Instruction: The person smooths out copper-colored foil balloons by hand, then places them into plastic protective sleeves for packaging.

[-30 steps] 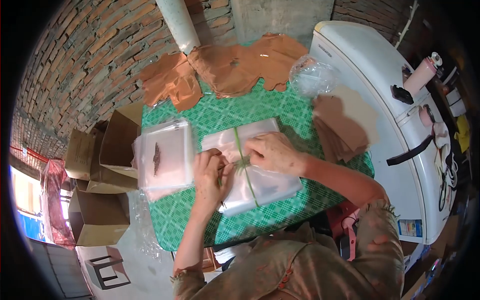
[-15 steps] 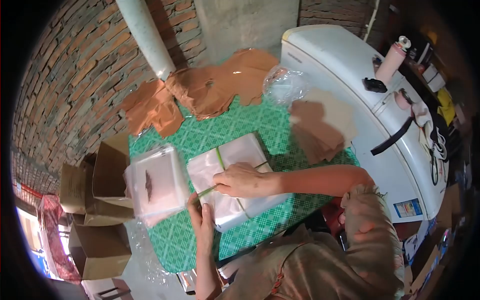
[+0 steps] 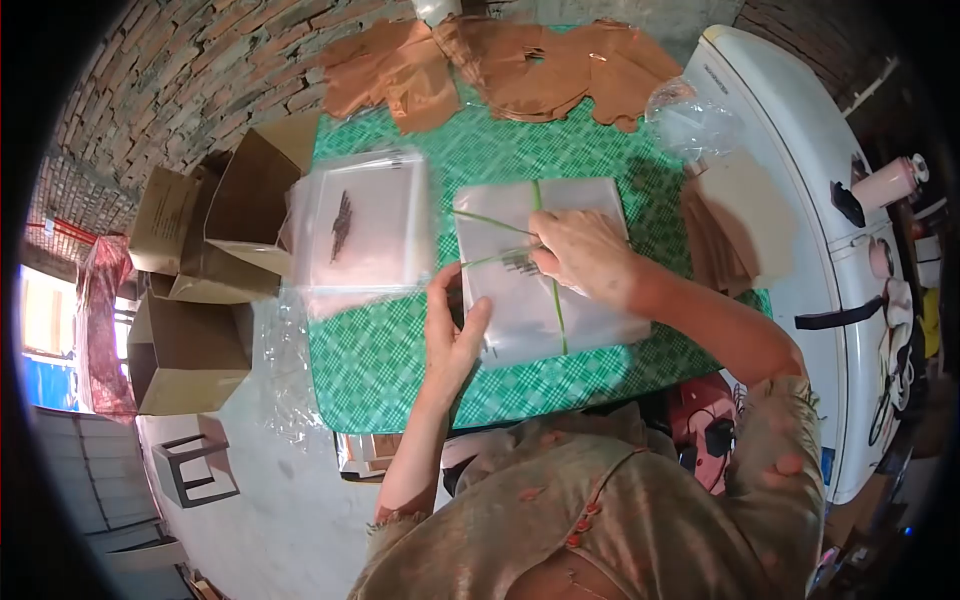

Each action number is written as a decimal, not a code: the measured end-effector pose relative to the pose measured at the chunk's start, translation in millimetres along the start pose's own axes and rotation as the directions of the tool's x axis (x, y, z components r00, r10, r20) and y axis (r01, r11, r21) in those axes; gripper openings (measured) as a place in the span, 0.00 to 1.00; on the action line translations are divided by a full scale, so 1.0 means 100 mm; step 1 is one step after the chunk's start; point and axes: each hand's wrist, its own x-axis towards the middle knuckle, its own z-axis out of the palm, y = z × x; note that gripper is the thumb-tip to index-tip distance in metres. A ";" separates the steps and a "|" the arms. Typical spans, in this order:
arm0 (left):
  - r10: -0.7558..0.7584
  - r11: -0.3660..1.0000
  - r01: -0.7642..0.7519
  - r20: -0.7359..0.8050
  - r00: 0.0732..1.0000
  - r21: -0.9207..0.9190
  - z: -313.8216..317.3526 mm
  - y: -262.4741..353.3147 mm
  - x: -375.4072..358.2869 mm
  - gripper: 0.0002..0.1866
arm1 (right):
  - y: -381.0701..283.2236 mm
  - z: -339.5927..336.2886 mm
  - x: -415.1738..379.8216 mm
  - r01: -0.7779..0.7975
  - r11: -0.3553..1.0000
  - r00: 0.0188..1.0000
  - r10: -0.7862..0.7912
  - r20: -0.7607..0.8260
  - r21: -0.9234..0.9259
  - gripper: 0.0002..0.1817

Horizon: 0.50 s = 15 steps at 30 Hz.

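Observation:
A stack of clear plastic bags lies on the green checked tablecloth, with green string running across it in two directions. Over the middle of the stack, my right hand is closed in a pinch on the string, which stretches leftward from its fingers. My left hand rests at the stack's left edge, thumb and fingers apart; its fingertips touch the edge where a strand comes over. Left of it lies a second pile of clear bags with a dark mark on top.
Crumpled brown wrapping and a ball of clear film lie along the table's far side. Brown paper sheets are at the right, beside a white appliance. Open cardboard boxes stand left of the table; a small dark frame stool is below.
My view has swung, so the table appears higher and the bag stack squarer to me. My right hand has pulled the string rightward and lifted strands off the stack; my left hand stays at the edge.

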 end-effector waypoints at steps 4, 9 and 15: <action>0.002 1.000 -0.002 -0.006 1.000 -0.015 0.01 0.03 0.00 0.31 | -0.01 0.09 -0.01 0.077 0.994 0.987 -0.087 -0.136 -0.076 0.11; -0.015 1.000 0.015 -0.012 1.000 0.017 -0.02 0.03 0.00 0.31 | -0.06 0.11 -0.02 0.042 0.998 0.983 -0.031 -0.183 0.057 0.12; -0.003 0.999 0.003 -0.007 1.000 0.032 -0.02 0.00 -0.03 0.32 | 0.12 0.22 -0.15 -0.035 0.999 0.940 0.024 -0.341 -0.025 0.13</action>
